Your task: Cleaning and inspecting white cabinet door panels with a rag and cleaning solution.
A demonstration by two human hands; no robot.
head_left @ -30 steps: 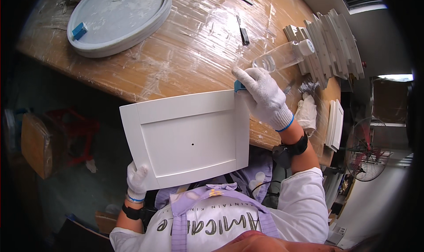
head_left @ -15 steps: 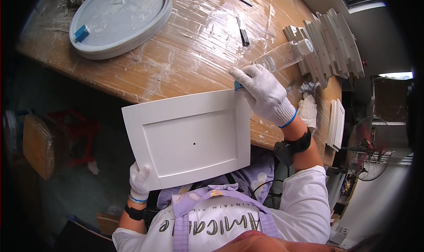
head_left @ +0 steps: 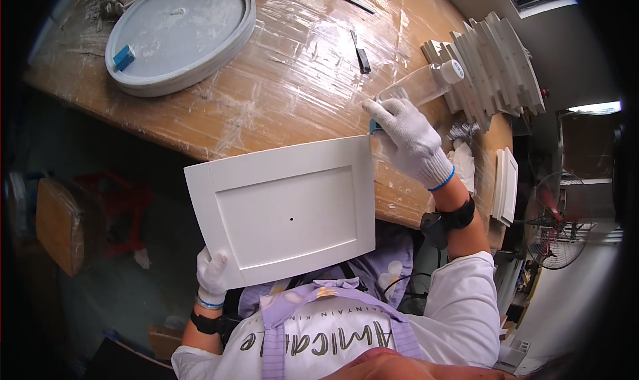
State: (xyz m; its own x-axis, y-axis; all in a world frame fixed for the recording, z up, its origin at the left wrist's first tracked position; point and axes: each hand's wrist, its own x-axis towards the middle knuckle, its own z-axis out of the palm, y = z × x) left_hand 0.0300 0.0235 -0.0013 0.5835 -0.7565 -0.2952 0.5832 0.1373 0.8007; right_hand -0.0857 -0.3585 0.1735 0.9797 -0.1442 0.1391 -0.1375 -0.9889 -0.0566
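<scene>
A white framed panel (head_left: pixel 289 213) with a small dark hole in its middle lies tilted across my lap, against the table's near edge. My left hand (head_left: pixel 213 273), in a white knit glove, is closed on the panel's lower left corner, its thumb on the face. At the upper right corner, my gloved right hand (head_left: pixel 409 137) pinches a small blue sanding sponge (head_left: pixel 375 126) beside the panel's edge. Its fingers partly hide the sponge. Just beyond that hand, a clear plastic bottle (head_left: pixel 426 84) with a white cap lies on its side.
Plastic film covers the wooden table (head_left: pixel 293 94). A round grey lid (head_left: pixel 180 27) carries another blue sponge (head_left: pixel 124 58). A thin black tool (head_left: pixel 361 54) lies farther back. White panels (head_left: pixel 496 67) are stacked at right, near a fan (head_left: pixel 559 220). A stool (head_left: pixel 60 223) stands at left.
My right hand has moved a little right with the sponge, off the panel's top edge to its corner. My left hand and the panel have barely shifted.
</scene>
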